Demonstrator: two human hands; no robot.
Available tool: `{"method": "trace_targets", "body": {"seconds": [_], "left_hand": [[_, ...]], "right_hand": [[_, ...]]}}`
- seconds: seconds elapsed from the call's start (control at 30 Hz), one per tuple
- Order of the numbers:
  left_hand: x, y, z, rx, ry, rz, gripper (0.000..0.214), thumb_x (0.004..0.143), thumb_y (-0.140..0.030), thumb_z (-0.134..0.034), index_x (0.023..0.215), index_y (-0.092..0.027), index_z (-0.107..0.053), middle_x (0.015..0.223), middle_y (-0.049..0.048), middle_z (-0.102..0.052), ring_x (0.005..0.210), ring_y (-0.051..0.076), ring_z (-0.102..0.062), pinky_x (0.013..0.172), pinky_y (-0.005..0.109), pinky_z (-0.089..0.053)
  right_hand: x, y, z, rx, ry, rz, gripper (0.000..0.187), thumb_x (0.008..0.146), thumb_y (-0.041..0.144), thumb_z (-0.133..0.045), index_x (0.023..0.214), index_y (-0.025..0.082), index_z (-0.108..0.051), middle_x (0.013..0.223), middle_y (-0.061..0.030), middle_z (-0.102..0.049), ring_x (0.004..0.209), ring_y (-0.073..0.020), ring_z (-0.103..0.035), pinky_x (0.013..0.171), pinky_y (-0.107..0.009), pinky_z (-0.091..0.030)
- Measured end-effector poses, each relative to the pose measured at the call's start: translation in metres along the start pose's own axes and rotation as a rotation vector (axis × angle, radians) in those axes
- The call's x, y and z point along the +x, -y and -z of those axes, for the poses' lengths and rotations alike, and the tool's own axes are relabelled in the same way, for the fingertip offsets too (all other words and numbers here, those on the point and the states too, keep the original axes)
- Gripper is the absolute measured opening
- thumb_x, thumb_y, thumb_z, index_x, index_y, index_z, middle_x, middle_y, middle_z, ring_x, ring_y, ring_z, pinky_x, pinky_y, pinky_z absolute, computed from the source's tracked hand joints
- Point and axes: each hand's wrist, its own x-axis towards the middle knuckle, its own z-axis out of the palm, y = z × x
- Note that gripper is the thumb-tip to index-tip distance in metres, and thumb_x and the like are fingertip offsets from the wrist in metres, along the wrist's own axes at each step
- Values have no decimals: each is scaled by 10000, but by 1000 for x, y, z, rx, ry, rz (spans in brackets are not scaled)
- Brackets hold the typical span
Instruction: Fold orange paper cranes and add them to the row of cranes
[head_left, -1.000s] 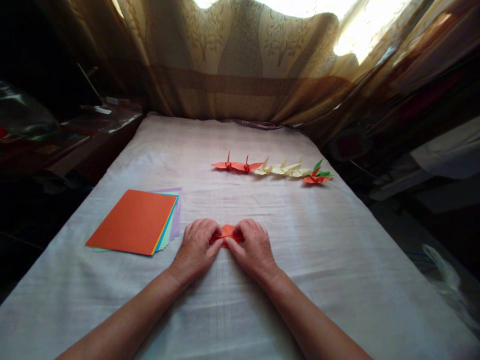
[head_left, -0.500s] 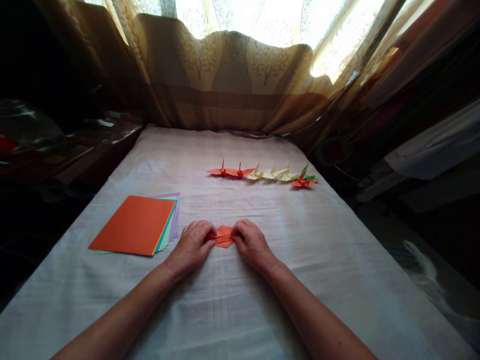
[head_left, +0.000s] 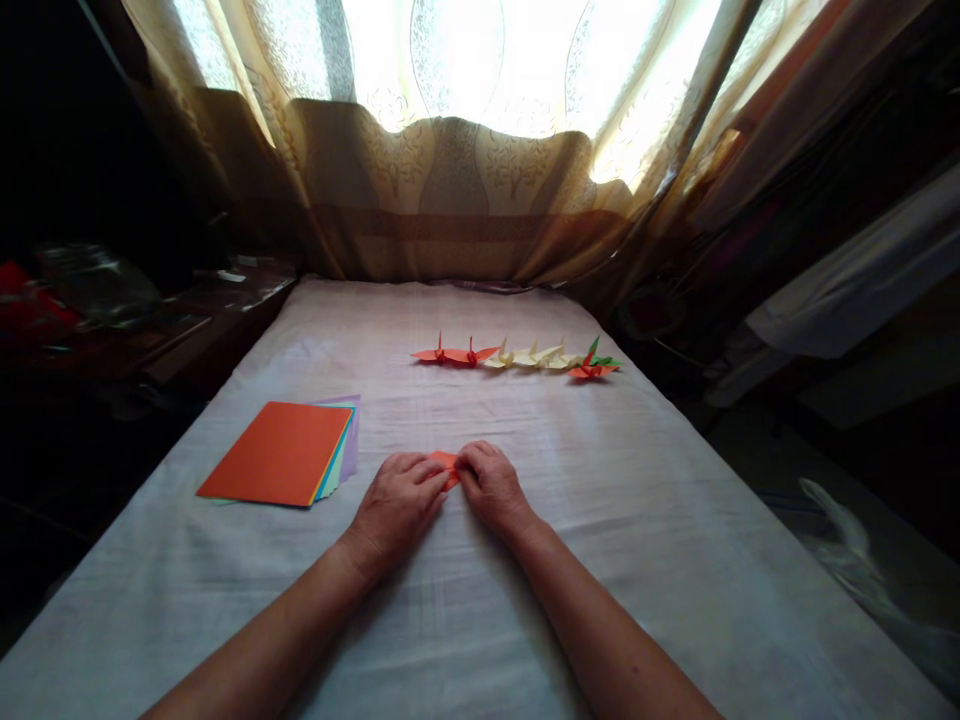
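Observation:
A small folded piece of orange origami paper (head_left: 445, 459) lies on the white cloth between my hands, mostly covered by fingers. My left hand (head_left: 400, 503) rests over its left part, fingers together and pressing on it. At its right edge, my right hand (head_left: 491, 484) pinches the paper between thumb and bent fingers. The fold lines under my fingers are hidden.
To the left lies a stack of square coloured paper (head_left: 279, 452), orange on top. Farther back stands a row of folded paper cranes (head_left: 534, 357) in orange, cream and green. A patterned curtain (head_left: 480, 170) hangs beyond the cloth-covered surface (head_left: 420, 620).
My left hand has slid right and now covers much of the orange paper. My right hand has shifted slightly left, still pinching. The camera view has tilted up a little.

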Motion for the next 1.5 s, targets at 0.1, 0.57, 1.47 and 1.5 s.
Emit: {"method": "trace_targets", "body": {"seconds": [0.1,0.57,1.47,1.5], "left_hand": [[-4,-8,-5,96,-4,-1,188,911,-201,-551,1053,-194,-674,1074,76,-705,1014,258,-593,935,440,-436],[9,2,9,152,64,-3,126,895,-278,-593,914,-243,-712,939,72,-667,912,248,-571,839,410,-423],[33,38,30,87,375,-196,363,823,-102,-599,1137,-280,-630,1193,21,-688,1201,242,-569,1116,481,-278],[33,42,31,99,379,-210,351,831,-91,-595,1127,-276,-634,1168,17,-699,1180,237,-583,1112,479,-288]], "right_hand": [[-3,3,0,-33,-43,-4,138,833,98,-540,866,200,-627,932,-52,-639,907,-191,-546,827,-309,-419],[-10,2,10,-161,-89,-74,165,879,166,-513,864,220,-669,838,-33,-708,777,-173,-627,732,-272,-425],[-11,10,25,-211,103,173,303,802,129,-610,1074,251,-663,1289,-42,-626,1243,-269,-477,988,-442,-356],[-9,11,26,-219,125,191,269,816,153,-624,1063,252,-664,1257,-36,-646,1215,-264,-500,971,-432,-358]]}}
